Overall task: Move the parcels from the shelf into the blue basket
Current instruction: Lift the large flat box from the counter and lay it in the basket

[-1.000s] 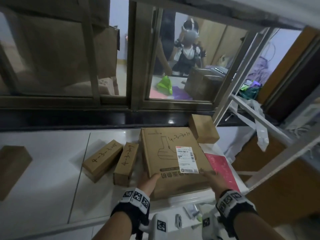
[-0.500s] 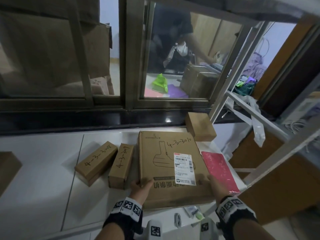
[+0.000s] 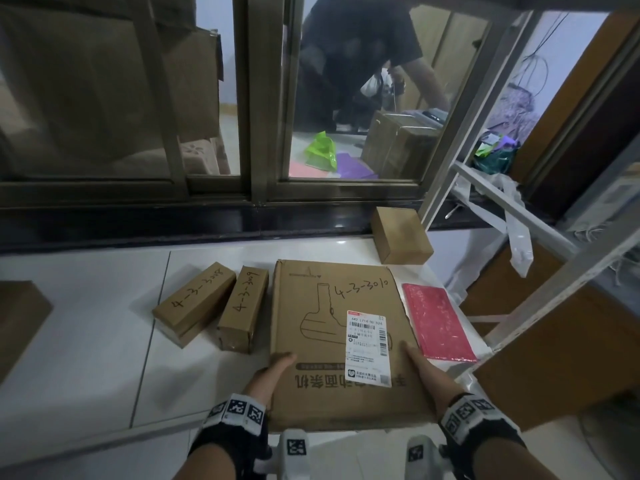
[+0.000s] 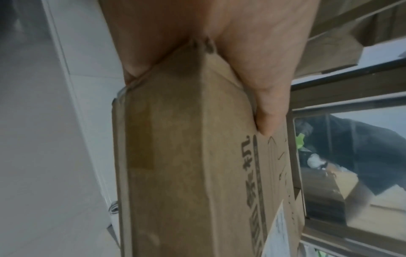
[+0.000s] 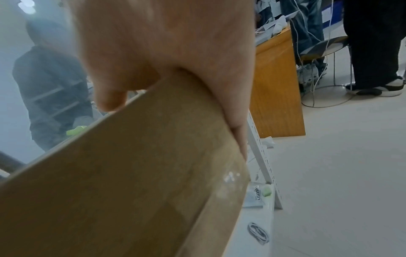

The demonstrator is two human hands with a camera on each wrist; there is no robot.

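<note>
Both hands grip the near corners of the large flat parcel (image 3: 332,327), left hand (image 3: 268,375) and right hand (image 3: 424,372), thumbs on top. It reads "4-3-3010" beside a white shipping label (image 3: 368,346). On the shelf (image 3: 86,323) to its left lie boxes marked "4-3-3008" (image 3: 194,303) and "4-3-3009" (image 3: 243,308).

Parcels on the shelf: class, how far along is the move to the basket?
Done: nothing shows; no basket is in view. In hand: the left hand and right hand grip the large flat box. Left: two long boxes, a small box, a red packet.
</note>
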